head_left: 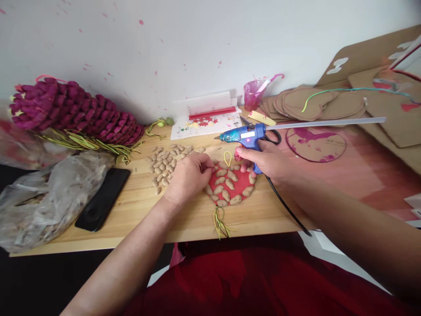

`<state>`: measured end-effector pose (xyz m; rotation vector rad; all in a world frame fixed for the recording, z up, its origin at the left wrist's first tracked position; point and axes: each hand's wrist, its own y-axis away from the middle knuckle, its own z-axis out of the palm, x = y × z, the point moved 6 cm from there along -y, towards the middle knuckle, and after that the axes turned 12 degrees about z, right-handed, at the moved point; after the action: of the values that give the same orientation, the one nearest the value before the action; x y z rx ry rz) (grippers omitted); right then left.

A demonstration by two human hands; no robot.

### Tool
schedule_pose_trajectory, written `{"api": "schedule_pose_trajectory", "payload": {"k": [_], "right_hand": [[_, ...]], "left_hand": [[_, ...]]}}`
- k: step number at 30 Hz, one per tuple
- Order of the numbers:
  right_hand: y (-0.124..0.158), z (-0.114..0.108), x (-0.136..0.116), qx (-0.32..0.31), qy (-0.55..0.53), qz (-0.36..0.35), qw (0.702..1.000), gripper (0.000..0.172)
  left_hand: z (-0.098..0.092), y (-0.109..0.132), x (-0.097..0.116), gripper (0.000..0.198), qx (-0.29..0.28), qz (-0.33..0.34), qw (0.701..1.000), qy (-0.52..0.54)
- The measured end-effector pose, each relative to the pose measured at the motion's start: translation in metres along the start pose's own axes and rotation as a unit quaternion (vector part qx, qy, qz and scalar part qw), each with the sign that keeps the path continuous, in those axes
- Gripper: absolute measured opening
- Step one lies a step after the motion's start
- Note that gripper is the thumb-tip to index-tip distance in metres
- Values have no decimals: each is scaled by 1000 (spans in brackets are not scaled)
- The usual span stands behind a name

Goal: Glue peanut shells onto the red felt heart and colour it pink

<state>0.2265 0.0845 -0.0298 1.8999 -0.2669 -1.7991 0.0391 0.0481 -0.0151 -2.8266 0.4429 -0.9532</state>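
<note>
My right hand (pixel 268 160) is wrapped round the handle of a blue hot glue gun (pixel 245 135), its nozzle pointing left and a long clear glue stick (pixel 329 124) jutting from its back. Below lies a red disc (pixel 237 186) with unshelled peanuts (pixel 232 175) around its rim and across its middle. A yellow loop (pixel 228 159) tops the disc, and a yellow-green tassel (pixel 219 223) hangs at its bottom. My left hand (pixel 189 175) is closed with fingertips together at the disc's upper left edge; what they pinch is hidden. Beside it spreads a pile of loose peanuts (pixel 163 164).
Left are stacked purple peanut-covered discs (pixel 75 112), a plastic bag (pixel 55 197) and a black phone (pixel 103 199). Behind are a paper sheet with star cutouts (pixel 205 123) and a stained cup (pixel 253 94). Cardboard shapes (pixel 305 103) lie right. The gun's black cord (pixel 286 204) crosses the table's front edge.
</note>
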Motion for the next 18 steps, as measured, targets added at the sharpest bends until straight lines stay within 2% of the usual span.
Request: {"api": "schedule_pose_trajectory", "payload": {"k": [7, 12, 18], "right_hand": [[-3, -2, 2, -14, -3, -21, 1000, 11], [-3, -2, 4, -6, -12, 0, 1000, 10], [-3, -3, 3, -4, -12, 5, 1000, 10]], "left_hand": [[1, -1, 0, 8, 8, 2, 1000, 4], [1, 0, 1, 9, 7, 2, 1000, -5], [-1, 3, 0, 8, 31, 1, 999, -8]]}}
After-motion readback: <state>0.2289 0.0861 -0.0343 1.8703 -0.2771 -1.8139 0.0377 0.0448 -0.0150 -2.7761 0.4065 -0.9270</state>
